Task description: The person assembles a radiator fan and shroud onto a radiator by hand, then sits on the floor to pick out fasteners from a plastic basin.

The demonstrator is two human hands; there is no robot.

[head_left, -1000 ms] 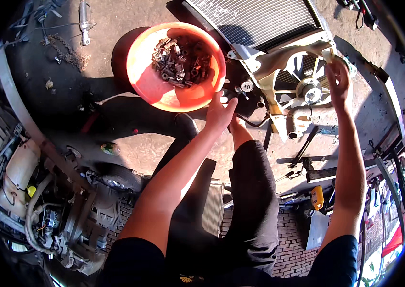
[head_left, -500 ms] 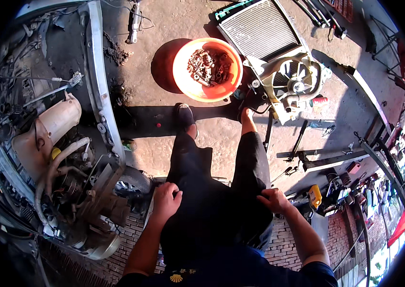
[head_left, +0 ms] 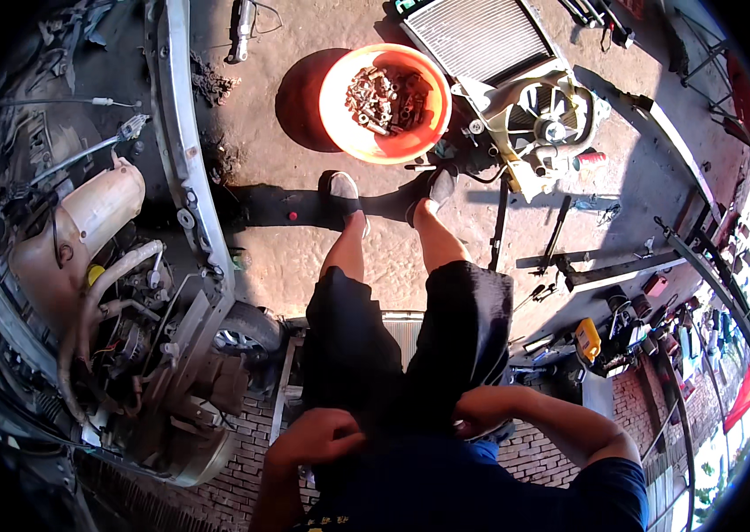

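Low in the head view, my left hand [head_left: 329,430] rests with curled fingers against my dark clothing at the waist. Opposite it, my right hand [head_left: 481,410] is bent in at the waist of my black shorts [head_left: 455,337]; what the fingers of either hand grip is hidden in the dark cloth. Past my feet stands an orange basin [head_left: 337,129] holding a heap of small rusty metal parts [head_left: 382,97]. Beside it lie a radiator [head_left: 464,44] and a pale fan shroud [head_left: 526,133].
An engine bay with a pale tank [head_left: 91,222] and a long metal rail [head_left: 182,151] fills my left. A wheel [head_left: 251,328] sits near my legs. To my right lie long metal bars [head_left: 623,275], a yellow jug [head_left: 588,341] and clutter on brick paving [head_left: 535,457].
My hands have left the basin and fan shroud and come back to my waist, ending lower than half a second ago. My feet now show fully, side by side below the basin.
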